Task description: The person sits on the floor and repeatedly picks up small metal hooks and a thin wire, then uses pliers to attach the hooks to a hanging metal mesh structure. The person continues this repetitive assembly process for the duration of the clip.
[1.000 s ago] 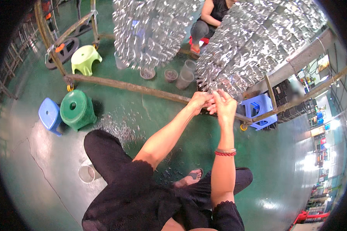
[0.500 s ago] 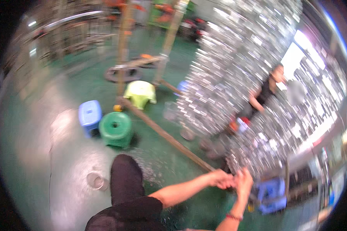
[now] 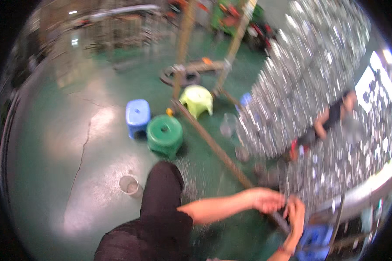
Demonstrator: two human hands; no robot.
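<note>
My left hand [image 3: 268,200] and my right hand [image 3: 295,214] meet at the lower right, beside the bottom of a dense hanging curtain of shiny clear strands [image 3: 315,65]. Both sets of fingers are bent in a pinch and face each other with a small gap between them. Whatever they hold is too small and blurred to make out. Under the hands runs a long brown bar [image 3: 215,148], part of a frame on the floor. A bracelet [image 3: 286,249] circles my right wrist.
Blue [image 3: 138,115], green [image 3: 164,134] and yellow-green [image 3: 197,100] stools stand ahead on the green floor. A clear cup [image 3: 129,185] is left of my knee. Behind the strands, a person in black [image 3: 333,115] sits. A blue stool [image 3: 313,240] is at lower right.
The view has swung, so the stools, cup and frame now lie further right in the picture. My hands stay near each other by the strands, with a slightly wider gap between them.
</note>
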